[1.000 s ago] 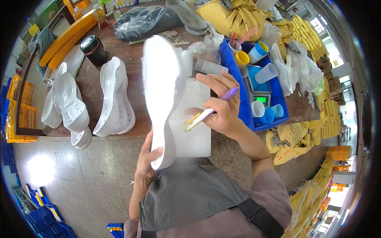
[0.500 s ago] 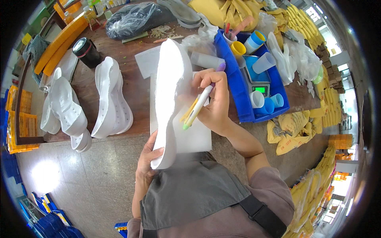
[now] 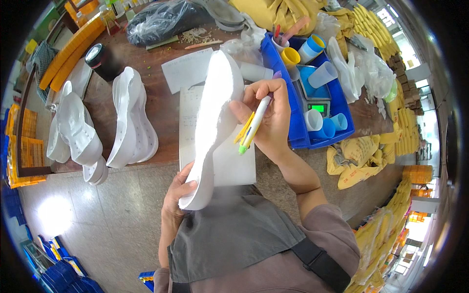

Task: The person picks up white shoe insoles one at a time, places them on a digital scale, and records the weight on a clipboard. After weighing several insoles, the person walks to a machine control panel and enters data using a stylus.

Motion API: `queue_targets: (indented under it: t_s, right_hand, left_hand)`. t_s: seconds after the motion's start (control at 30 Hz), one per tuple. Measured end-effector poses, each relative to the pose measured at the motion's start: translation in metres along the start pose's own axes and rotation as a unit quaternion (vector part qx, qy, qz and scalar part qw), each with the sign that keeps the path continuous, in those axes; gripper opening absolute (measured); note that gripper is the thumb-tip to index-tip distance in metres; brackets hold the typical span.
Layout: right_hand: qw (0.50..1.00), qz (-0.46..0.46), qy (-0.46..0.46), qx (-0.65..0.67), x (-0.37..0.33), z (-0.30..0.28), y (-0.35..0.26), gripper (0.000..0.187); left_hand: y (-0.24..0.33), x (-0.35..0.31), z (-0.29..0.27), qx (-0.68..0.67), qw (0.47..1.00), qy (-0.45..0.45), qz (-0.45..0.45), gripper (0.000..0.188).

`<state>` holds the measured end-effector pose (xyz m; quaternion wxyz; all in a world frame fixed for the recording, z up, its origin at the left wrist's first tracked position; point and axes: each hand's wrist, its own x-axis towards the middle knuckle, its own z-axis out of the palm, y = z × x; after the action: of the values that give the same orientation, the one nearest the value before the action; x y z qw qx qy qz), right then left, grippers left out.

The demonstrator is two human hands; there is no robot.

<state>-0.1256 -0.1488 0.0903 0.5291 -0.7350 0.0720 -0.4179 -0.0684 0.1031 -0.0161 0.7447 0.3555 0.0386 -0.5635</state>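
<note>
A long white shoe sole (image 3: 215, 112) is held up in front of me, its far end leaning right. My left hand (image 3: 177, 195) grips its near end, the thumb lying on the edge. Between the fingers of my right hand (image 3: 273, 115) is a white pen (image 3: 255, 127) with a yellow clip, a green end and a purple end. The thumb of that hand rests at the sole's right edge. Under the sole lie sheets of white paper (image 3: 239, 168), partly covered by it.
More white soles (image 3: 129, 122) stand at the table's left, beside a dark jar (image 3: 103, 62). A blue bin (image 3: 299, 139) on the right holds cups and a scale with a green display (image 3: 317, 108). Behind are a dark plastic bag (image 3: 166, 24) and yellow sacks (image 3: 278, 17).
The sole's far end has swung right and its near end slightly left. My right hand has moved slightly right, its thumb now at the sole's edge, the pen still in it.
</note>
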Motion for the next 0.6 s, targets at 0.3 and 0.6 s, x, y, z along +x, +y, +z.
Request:
queue_targets:
  t_s: [0.3, 0.6]
  right_hand:
    - [0.976, -0.167, -0.108, -0.087, 0.013, -0.017, -0.007, 0.052]
    - [0.969, -0.158, -0.159, -0.105, 0.019, -0.022, -0.025, 0.049]
  left_hand:
    - [-0.004, -0.003, -0.010, 0.042, 0.999, -0.027, 0.000, 0.096]
    - [0.004, 0.006, 0.003, -0.187, 0.975, 0.032, -0.117, 0.103]
